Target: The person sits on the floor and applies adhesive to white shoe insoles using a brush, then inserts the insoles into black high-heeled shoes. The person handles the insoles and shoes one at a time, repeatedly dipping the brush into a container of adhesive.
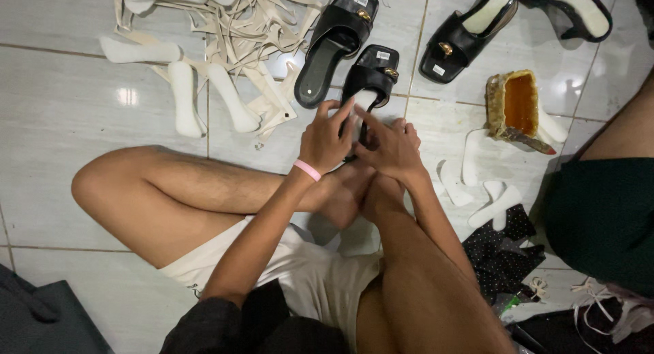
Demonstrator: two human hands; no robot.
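With my left hand (327,137) and right hand (390,147) both clamped on the sandal (372,82), I should press its white insole (364,101) down evenly, edges aligned.

Glue tub (520,103) right of sandal (371,82)

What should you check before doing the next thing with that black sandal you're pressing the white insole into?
1. Left hand on the white insole: ok.
2. Right hand on the black sandal: ok.
3. Insole lined up with the sole edges: cannot tell, hands cover it.
4. Glue tin upright and within reach: ok, it stands open to the right.
5. Glue under the insole: cannot tell.
6. Spare white insoles apart from the sandal: ok.
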